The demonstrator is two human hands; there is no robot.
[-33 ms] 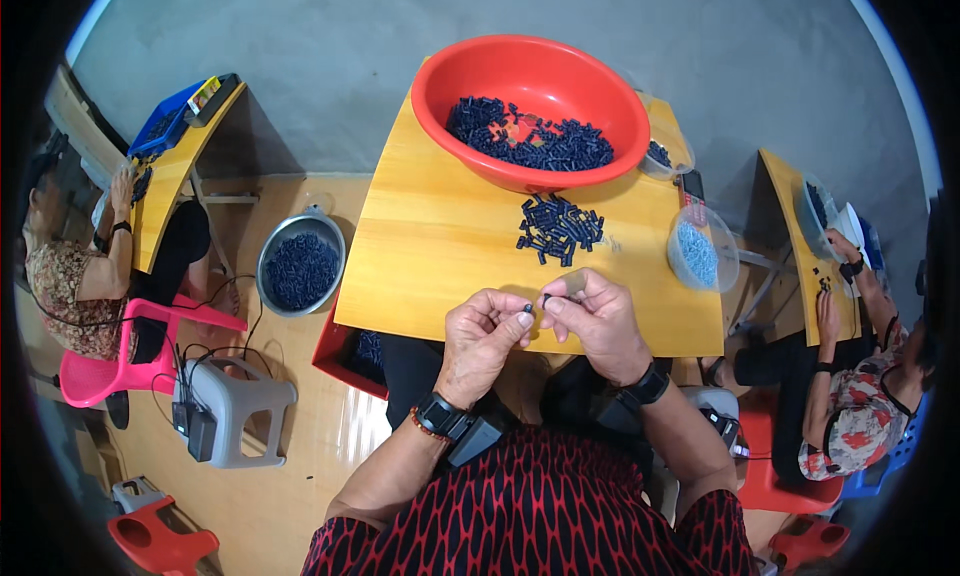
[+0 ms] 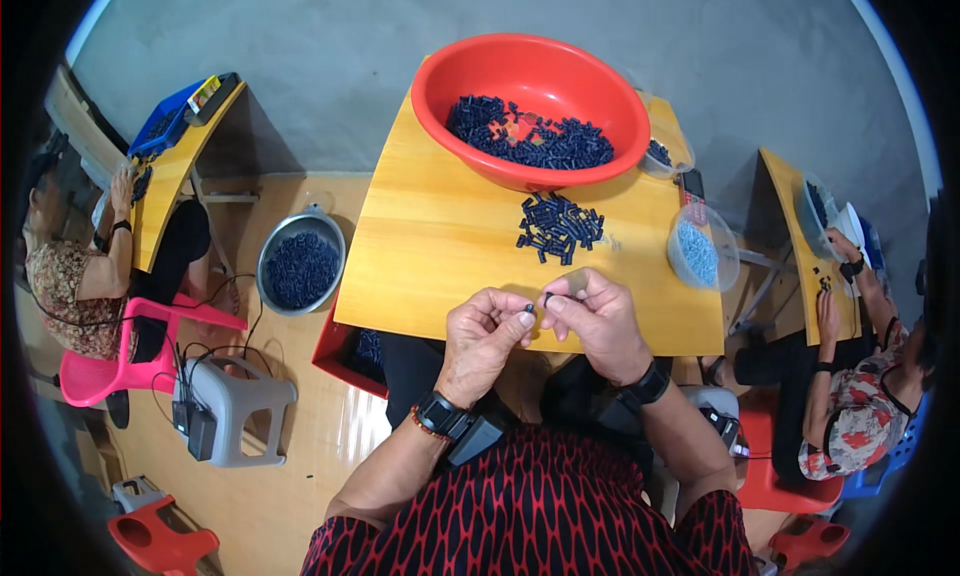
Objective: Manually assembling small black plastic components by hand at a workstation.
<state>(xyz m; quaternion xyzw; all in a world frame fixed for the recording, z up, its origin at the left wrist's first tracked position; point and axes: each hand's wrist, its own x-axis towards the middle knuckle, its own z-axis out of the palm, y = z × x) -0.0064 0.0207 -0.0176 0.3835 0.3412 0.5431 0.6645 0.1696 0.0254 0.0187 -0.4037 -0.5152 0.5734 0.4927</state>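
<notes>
Close together over the table's near edge, my two hands face each other. Thumb and fingertips of my left hand (image 2: 482,338) pinch a small dark piece (image 2: 528,308). Another small dark cylindrical piece (image 2: 547,299) is pinched in my right hand (image 2: 597,321), a short gap from the first. Fingers cover most of both pieces. Just beyond lies a loose pile of short black cylindrical parts (image 2: 558,226) on the yellow table (image 2: 400,246). Behind the pile, a large red basin (image 2: 530,171) holds many more such parts.
On the table's right stands a clear tub of light blue pieces (image 2: 697,253), with a smaller tub of dark parts (image 2: 660,154) behind it. A metal bowl (image 2: 342,251) sits left on the floor, near a grey stool (image 2: 235,396). Other people work at side tables (image 2: 172,201).
</notes>
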